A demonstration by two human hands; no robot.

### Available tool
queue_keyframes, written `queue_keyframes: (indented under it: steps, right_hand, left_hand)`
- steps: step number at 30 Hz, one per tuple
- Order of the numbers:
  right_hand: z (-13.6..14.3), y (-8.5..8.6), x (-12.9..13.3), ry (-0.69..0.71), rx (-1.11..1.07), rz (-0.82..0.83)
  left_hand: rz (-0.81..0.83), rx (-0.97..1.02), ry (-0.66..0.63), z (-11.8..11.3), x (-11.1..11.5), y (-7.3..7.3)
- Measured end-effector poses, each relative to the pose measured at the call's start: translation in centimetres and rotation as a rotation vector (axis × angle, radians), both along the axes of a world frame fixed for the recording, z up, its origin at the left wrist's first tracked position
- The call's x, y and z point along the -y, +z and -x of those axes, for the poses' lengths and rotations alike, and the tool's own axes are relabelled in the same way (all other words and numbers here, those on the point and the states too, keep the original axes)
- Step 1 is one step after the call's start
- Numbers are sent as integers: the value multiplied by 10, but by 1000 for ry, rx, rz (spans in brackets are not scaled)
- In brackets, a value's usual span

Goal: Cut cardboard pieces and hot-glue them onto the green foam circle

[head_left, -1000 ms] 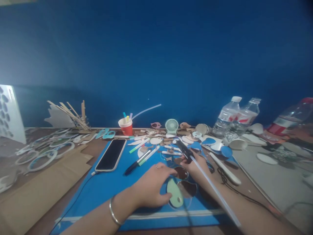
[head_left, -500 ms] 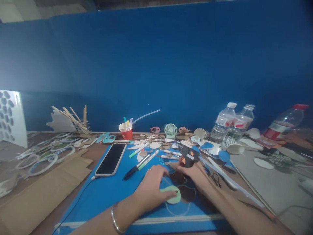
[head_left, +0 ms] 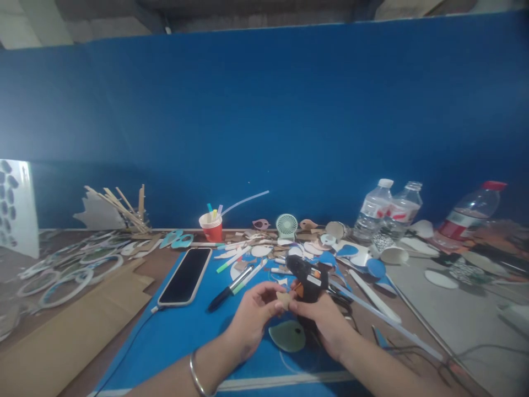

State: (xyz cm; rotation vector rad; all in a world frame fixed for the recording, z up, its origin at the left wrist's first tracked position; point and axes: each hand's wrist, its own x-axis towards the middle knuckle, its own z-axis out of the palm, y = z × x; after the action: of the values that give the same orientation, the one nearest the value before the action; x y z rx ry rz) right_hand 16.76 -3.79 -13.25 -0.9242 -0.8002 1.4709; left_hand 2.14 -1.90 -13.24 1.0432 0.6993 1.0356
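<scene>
Between the fingertips of my left hand point(head_left: 253, 317) is a small tan cardboard piece point(head_left: 283, 299). My right hand point(head_left: 320, 317) is closed round a black glue gun point(head_left: 309, 278) with an orange trigger, and its fingertips also touch the cardboard piece. A clear glue stick point(head_left: 372, 303) runs back from the gun to the right. Just below my hands, a pale green bird shape point(head_left: 287, 336) with a dark eye spot lies on the blue mat point(head_left: 231, 353).
A phone point(head_left: 185, 277) lies left on the mat, near a black marker point(head_left: 225, 295). Behind stand a red paper cup point(head_left: 211, 227), a small fan point(head_left: 286, 226) and plastic bottles point(head_left: 374, 209). White rings point(head_left: 68, 289) and cardboard point(head_left: 78, 331) are at left.
My left hand has left the green bird shape and now pinches the small cardboard piece. The glue gun has come nearer and is raised. The view has shifted slightly.
</scene>
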Motion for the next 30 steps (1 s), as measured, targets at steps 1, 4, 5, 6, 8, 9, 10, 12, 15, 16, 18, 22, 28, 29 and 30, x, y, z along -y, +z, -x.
queue_keyframes:
  steps: [1, 4, 5, 6, 8, 9, 10, 12, 15, 16, 18, 22, 28, 29, 30]
  right_hand:
    - [0, -2, 0, -21, 0, 0]
    - [-2, -8, 0, -59, 2, -21]
    - [-3, -10, 1, -53, 14, -30]
    - [-5, -11, 2, -41, 38, -38]
    - [-10, -12, 4, -11, 122, -51]
    - [-12, -12, 5, 5, 174, -61]
    - [-15, -12, 6, 18, 221, -77]
    - [-18, -12, 7, 41, 292, -118]
    - [-21, -14, 7, 74, 336, -139]
    - [-21, -15, 7, 87, 343, -139]
    - [-20, -17, 7, 104, 345, -157]
    - [-18, -21, 8, 174, 301, -148]
    - [-16, -23, 10, 182, 295, -86]
    - [-16, -23, 10, 184, 303, -81]
    - [-16, -23, 10, 186, 312, -75]
  left_hand:
    - [17, 22, 22, 0, 0, 0]
    - [41, 76, 108, 1, -3, 3]
    - [43, 86, 126, 2, -4, 4]
    - [45, 94, 136, 2, -6, 5]
    - [49, 105, 136, 3, -8, 7]
    - [51, 105, 131, 3, -9, 8]
    - [52, 105, 127, 4, -10, 8]
    - [43, 106, 126, 4, -12, 7]
    - [36, 115, 134, 5, -14, 7]
    - [38, 109, 130, 5, -14, 7]
    - [35, 85, 107, 5, -14, 7]
    - [12, 75, 46, 6, -13, 7]
    - [9, 72, 3, 6, -13, 4]
    - [10, 69, -4, 6, -13, 4]
    - [12, 67, -9, 6, -13, 4]
